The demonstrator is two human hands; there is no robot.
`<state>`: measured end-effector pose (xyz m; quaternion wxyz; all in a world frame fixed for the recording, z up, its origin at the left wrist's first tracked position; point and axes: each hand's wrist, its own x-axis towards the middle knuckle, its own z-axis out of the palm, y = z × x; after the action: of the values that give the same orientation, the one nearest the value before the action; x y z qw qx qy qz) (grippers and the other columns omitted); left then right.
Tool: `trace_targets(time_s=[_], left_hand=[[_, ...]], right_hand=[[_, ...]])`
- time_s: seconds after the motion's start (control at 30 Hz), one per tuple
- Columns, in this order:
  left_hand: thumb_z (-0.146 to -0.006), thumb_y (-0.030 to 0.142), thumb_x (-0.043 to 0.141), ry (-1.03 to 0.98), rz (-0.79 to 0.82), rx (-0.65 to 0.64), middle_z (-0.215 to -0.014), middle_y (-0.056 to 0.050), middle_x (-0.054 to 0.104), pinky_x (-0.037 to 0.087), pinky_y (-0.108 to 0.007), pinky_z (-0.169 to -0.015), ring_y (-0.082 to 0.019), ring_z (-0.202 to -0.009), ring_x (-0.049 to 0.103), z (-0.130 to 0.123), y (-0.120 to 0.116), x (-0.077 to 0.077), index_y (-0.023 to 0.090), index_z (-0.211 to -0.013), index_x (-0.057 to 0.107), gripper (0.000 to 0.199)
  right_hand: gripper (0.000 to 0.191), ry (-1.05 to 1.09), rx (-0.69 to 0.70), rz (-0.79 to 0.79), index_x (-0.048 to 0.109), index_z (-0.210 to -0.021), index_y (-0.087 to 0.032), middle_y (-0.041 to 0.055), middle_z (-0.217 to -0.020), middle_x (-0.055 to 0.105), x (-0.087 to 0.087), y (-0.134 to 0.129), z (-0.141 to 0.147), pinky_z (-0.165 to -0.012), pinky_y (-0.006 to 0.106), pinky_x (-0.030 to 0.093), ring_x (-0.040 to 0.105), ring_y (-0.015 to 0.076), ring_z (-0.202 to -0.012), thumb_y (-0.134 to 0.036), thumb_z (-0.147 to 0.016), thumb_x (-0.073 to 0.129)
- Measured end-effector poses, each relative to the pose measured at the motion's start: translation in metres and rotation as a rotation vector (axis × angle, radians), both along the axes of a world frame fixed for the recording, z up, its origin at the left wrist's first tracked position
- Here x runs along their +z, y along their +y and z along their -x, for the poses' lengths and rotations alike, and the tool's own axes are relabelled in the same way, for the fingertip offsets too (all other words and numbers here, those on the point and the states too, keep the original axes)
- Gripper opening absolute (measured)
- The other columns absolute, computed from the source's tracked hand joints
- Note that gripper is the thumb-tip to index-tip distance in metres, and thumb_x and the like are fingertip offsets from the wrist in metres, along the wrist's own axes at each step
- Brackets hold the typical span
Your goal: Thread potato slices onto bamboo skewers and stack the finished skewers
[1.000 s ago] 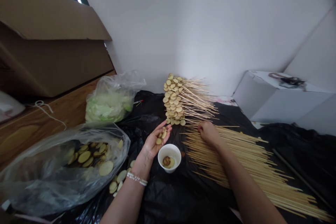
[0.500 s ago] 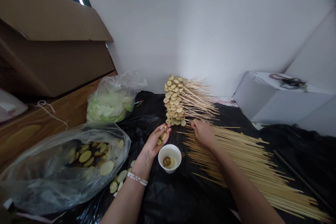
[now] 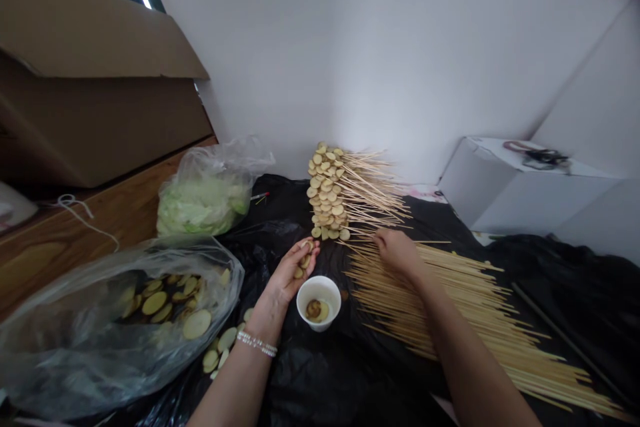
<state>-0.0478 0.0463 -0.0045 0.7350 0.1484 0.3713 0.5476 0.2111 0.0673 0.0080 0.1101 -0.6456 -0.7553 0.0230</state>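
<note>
My left hand [image 3: 295, 265] is closed around several potato slices [image 3: 305, 261], held just beyond the rim of a white cup [image 3: 319, 303]. Inside the cup lie a brown piece and a pale slice. My right hand [image 3: 397, 250] pinches a thin bamboo skewer whose tip [image 3: 342, 243] points left; its far end is hidden by the hand. Beneath that hand spreads a wide layer of bare skewers [image 3: 480, 300]. Ahead of both hands is a stack of threaded potato slices [image 3: 327, 193], with their sticks [image 3: 375, 190] pointing right.
An open clear bag [image 3: 125, 347] of potato slices lies at left, with loose slices [image 3: 220, 349] beside it. Behind it stands a bag of pale green vegetable [image 3: 205, 203]. A cardboard box [image 3: 105, 120], a white box [image 3: 520, 187] and the wall bound the black plastic sheet [image 3: 310, 380].
My right hand has shifted right over the skewers, and the pinched skewer's tip has moved slightly up and right. My left hand still holds the potato slices. The view has turned slightly right.
</note>
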Motion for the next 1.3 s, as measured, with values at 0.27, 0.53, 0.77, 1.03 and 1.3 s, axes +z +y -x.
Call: trace_targets(time_s=[0.27,0.53,0.77,1.03,1.3], left_hand=[[-0.081,0.005,0.06,-0.017,-0.004,-0.017,-0.091,-0.008,0.069,0.054,-0.013,-0.057,-0.011,-0.072,0.068,0.0,0.0,-0.001,0.012,-0.096,0.063,0.017],[-0.079,0.004,0.063,-0.018,0.01,-0.005,-0.089,-0.008,0.069,0.054,-0.013,-0.055,-0.011,-0.07,0.068,-0.001,-0.001,0.001,0.012,-0.095,0.063,0.018],[-0.08,0.003,0.062,-0.015,0.014,-0.007,-0.089,-0.008,0.069,0.054,-0.013,-0.055,-0.011,-0.07,0.068,-0.001,-0.002,0.003,0.012,-0.095,0.063,0.017],[-0.079,0.003,0.062,-0.017,0.019,-0.007,-0.088,-0.008,0.069,0.053,-0.013,-0.054,-0.011,-0.069,0.068,-0.001,-0.001,0.003,0.012,-0.094,0.063,0.018],[-0.081,0.002,0.059,-0.02,0.018,-0.007,-0.088,-0.008,0.069,0.053,-0.013,-0.054,-0.011,-0.069,0.068,-0.001,-0.001,0.002,0.012,-0.095,0.063,0.018]], right_hand=[[0.023,-0.008,-0.201,0.098,0.07,-0.081,-0.02,0.0077,-0.083,0.07,-0.007,0.01,-0.063,-0.065,0.024,0.035,0.062,0.0175,-0.079,-0.017,-0.079,0.047],[0.022,-0.022,-0.237,0.152,0.072,-0.077,-0.019,0.0087,-0.081,0.07,-0.02,0.014,-0.077,-0.06,0.024,0.034,0.062,0.018,-0.077,-0.013,-0.071,0.052],[0.018,-0.016,-0.182,0.165,0.069,-0.074,-0.019,0.0063,-0.077,0.069,-0.022,0.01,-0.083,-0.058,0.024,0.031,0.059,0.0162,-0.072,-0.015,-0.073,0.052],[0.019,-0.025,-0.214,0.109,0.067,-0.078,-0.018,0.0099,-0.083,0.068,-0.022,0.012,-0.082,-0.062,0.025,0.032,0.059,0.0185,-0.077,-0.017,-0.078,0.048],[0.019,0.018,-0.177,0.11,0.069,-0.071,-0.019,0.0062,-0.073,0.068,-0.02,0.012,-0.077,-0.06,0.024,0.032,0.057,0.0153,-0.069,-0.014,-0.073,0.051]])
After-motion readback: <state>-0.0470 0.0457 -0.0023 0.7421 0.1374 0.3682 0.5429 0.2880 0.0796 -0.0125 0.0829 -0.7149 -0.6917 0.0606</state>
